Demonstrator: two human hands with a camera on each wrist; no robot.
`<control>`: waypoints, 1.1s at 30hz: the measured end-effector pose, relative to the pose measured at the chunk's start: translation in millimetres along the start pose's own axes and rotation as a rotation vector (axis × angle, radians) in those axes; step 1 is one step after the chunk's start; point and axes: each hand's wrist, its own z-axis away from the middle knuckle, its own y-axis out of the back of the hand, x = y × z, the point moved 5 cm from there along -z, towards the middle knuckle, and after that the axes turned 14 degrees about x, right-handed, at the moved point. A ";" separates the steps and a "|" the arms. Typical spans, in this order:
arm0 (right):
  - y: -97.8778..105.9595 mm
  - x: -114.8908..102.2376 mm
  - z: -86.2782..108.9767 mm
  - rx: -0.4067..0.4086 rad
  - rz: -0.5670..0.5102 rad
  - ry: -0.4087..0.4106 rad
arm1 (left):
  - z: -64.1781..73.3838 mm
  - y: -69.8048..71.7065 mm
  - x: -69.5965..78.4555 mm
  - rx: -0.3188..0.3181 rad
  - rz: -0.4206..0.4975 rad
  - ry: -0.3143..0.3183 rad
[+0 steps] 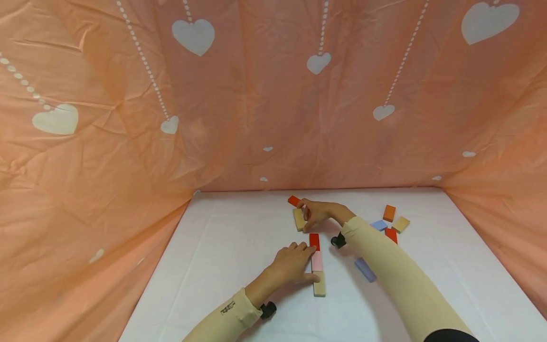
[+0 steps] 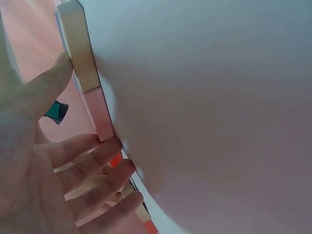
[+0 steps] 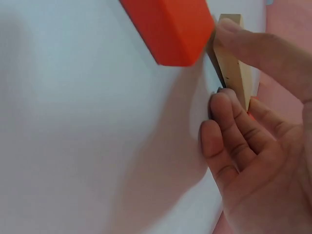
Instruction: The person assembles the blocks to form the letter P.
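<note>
A straight row of blocks lies on the white table: a red block [image 1: 314, 241] at the far end, a pink block [image 1: 316, 261] in the middle and a plain wooden block [image 1: 319, 289] nearest. Along the row's left side rests my left hand [image 1: 292, 263], fingers straight. Its thumb touches the plain wooden block and its fingertips lie by the pink and red ones. Farther back, my right hand [image 1: 319, 211] pinches another wooden block [image 3: 234, 68] lengthwise between thumb and index finger, the other fingers bent. Just beyond that block is a second red block [image 1: 293, 201].
To the right lies a loose group: an orange block [image 1: 389, 213], a blue block [image 1: 379, 225], a wooden block [image 1: 400, 224] and a red block [image 1: 391, 234], partly behind the right sleeve. A blue-violet block [image 1: 365, 270] lies nearer. Orange cloth [image 1: 273, 118] with hearts hangs behind the table.
</note>
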 end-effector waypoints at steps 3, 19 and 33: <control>3.1 3.9 3.4 0.009 0.002 -0.024 | 0.0 -0.5 -0.3 0.000 0.002 0.002; 16.0 21.6 27.9 0.004 -0.095 -0.032 | -0.3 -0.3 -0.9 -0.009 0.009 0.002; 14.0 22.7 34.3 0.027 -0.077 -0.035 | 2.0 1.7 -0.5 0.004 -0.004 -0.017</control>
